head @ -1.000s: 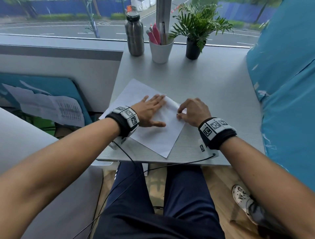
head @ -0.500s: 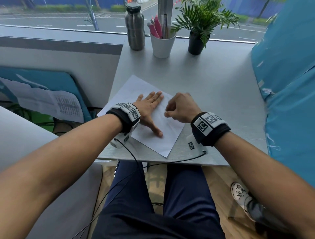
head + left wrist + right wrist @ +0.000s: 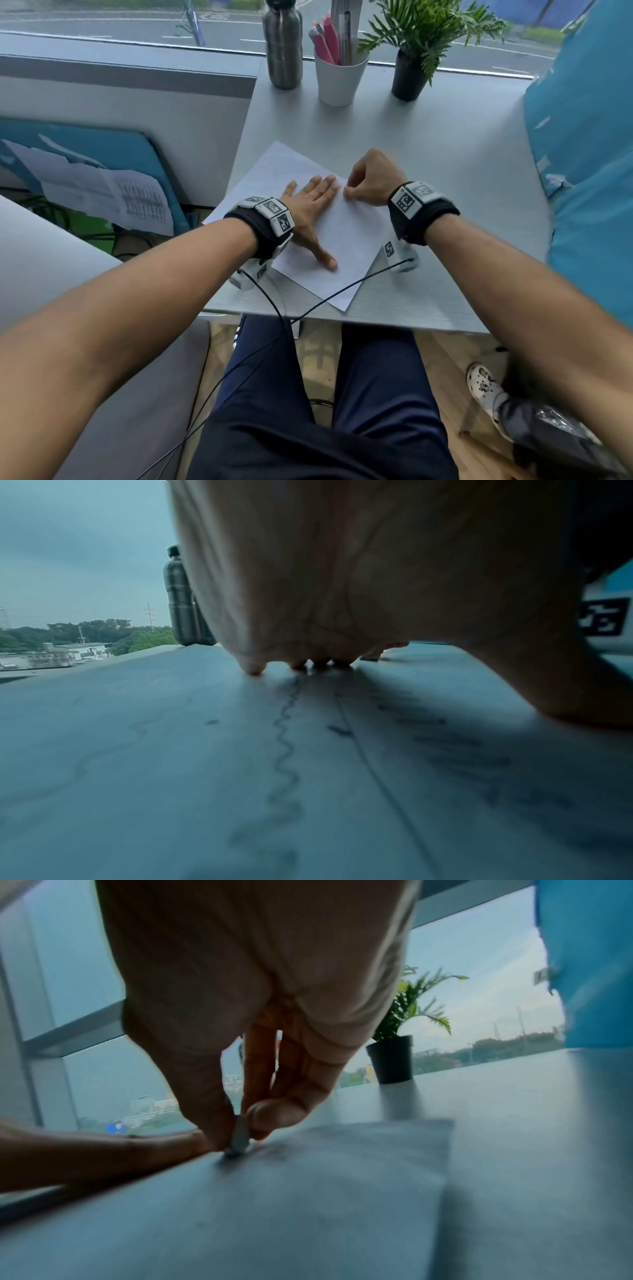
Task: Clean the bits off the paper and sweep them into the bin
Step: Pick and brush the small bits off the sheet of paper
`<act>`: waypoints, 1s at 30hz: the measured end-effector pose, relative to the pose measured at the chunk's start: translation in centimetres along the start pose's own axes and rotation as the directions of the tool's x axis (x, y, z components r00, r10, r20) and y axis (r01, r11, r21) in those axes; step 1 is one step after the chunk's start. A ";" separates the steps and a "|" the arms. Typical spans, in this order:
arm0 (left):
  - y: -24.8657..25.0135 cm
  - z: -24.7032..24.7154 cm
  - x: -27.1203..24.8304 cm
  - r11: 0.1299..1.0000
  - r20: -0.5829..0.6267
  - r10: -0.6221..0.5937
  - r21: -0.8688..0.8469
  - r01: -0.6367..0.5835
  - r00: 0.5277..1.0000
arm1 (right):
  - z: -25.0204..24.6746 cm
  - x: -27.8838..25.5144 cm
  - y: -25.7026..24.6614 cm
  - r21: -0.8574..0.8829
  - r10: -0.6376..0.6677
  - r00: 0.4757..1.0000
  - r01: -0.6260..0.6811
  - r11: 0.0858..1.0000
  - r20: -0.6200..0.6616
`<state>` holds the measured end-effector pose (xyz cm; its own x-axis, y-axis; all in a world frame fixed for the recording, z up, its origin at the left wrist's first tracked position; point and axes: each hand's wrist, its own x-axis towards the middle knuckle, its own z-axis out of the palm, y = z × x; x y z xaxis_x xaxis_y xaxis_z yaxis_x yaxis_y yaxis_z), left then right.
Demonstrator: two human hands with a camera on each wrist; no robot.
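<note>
Right hand (image 3: 371, 180) has shifted up the paper (image 3: 346, 240), pinching a small grey eraser (image 3: 238, 1139) against it; still rubbing, likely. Left hand (image 3: 313, 205) stays flat, fingers straight, holding nothing; sweeping not begun.

Bare table (image 3: 462, 192) lay right of the paper (image 3: 346, 240); bottle (image 3: 283, 44), pen cup (image 3: 337, 80) and plant (image 3: 411, 73) lined the far edge.

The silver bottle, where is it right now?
In the head view the silver bottle stands at the far end of the desk by the window, just left of the white pen cup.
</note>
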<state>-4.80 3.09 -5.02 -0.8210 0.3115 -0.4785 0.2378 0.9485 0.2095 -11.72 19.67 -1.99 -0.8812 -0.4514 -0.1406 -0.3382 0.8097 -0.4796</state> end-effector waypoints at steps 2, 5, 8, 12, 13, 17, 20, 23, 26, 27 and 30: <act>0.1 0.1 0.1 1.000 0.002 0.005 -0.011 -0.005 1.000 | 1.1 -1.2 -1.4 -0.013 -0.061 0.996 0.062 0.998 0.068; 0.0 0.1 0.1 1.000 0.013 0.006 -0.024 -0.006 1.000 | 2.6 -3.0 -2.2 0.014 -0.146 0.968 0.147 0.989 0.202; 0.0 -0.1 0.0 1.000 0.016 0.003 -0.009 -0.003 1.000 | 1.2 -1.4 -0.3 0.018 -0.055 0.993 0.054 0.998 0.101; 0.2 -0.1 -0.2 1.000 0.011 -0.002 0.011 0.002 1.000 | -0.7 0.3 0.7 -0.038 0.021 1.000 -0.021 0.999 -0.002; 0.3 -0.2 -0.2 1.000 0.016 0.000 0.010 0.000 1.000 | -0.4 -0.2 0.1 -0.047 -0.004 1.000 0.005 0.999 0.008; 0.1 -0.1 0.0 1.000 0.026 0.009 0.012 -0.010 1.000 | 2.2 -3.5 -1.8 0.014 -0.153 0.967 0.153 0.988 0.205; 0.1 0.0 0.0 1.000 0.024 0.018 0.025 -0.019 1.000 | 1.6 -2.2 -0.1 0.036 -0.096 0.990 0.093 0.995 0.104; 0.2 0.0 0.0 1.000 0.022 0.005 0.030 -0.005 1.000 | -0.7 -0.2 1.6 0.002 0.013 1.000 -0.013 1.000 0.007; 0.2 0.0 0.1 1.000 0.016 0.005 0.021 -0.005 1.000 | -0.7 -1.0 0.4 -0.038 -0.042 0.999 0.043 0.998 0.023; 0.2 0.0 0.1 1.000 0.016 0.006 0.015 -0.007 1.000 | 0.0 -1.9 -0.6 -0.017 -0.074 0.995 0.075 0.997 0.071; 0.1 0.2 0.3 1.000 0.023 0.002 0.009 -0.002 1.000 | 1.9 -4.0 -1.8 0.046 -0.174 0.967 0.168 0.985 0.185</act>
<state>-4.94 3.24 -5.28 -0.8086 0.3145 -0.4973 0.2443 0.9483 0.2026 -6.97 19.30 -2.19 -0.7325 -0.6468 -0.2123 -0.4661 0.7038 -0.5362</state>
